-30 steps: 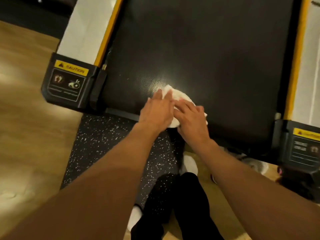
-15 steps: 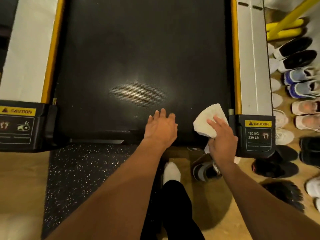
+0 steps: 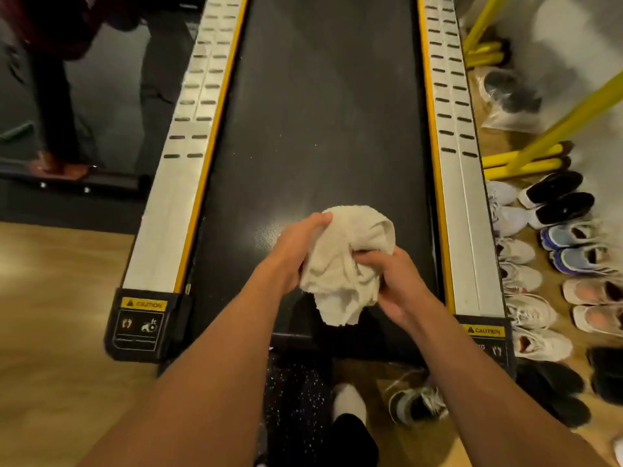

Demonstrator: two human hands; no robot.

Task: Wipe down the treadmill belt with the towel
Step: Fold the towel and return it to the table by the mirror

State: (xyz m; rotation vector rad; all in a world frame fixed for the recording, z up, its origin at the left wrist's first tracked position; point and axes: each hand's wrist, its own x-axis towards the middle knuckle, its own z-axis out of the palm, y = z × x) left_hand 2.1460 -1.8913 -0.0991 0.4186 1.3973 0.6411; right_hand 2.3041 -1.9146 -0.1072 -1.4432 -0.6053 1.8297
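Both the left hand point(image 3: 296, 246) and right hand point(image 3: 392, 281) grasped the bunched towel point(image 3: 344, 261), raised above the near end of the treadmill belt point(image 3: 320, 112), whose long axis ran away from the person.

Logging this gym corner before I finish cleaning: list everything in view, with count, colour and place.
treadmill belt: one, black, centre
towel: one, off-white, bunched over the belt's near end
side rails: two, silver, yellow-edged, flanking the belt
caution labels: two, yellow, near end caps
shoes: many, mixed colours, floor right of treadmill
yellow bars: several, far right
mat: one, speckled black, under near end
floor: wood, tan, left and below
left hand: one, grips towel's left side
right hand: one, grips towel's right side
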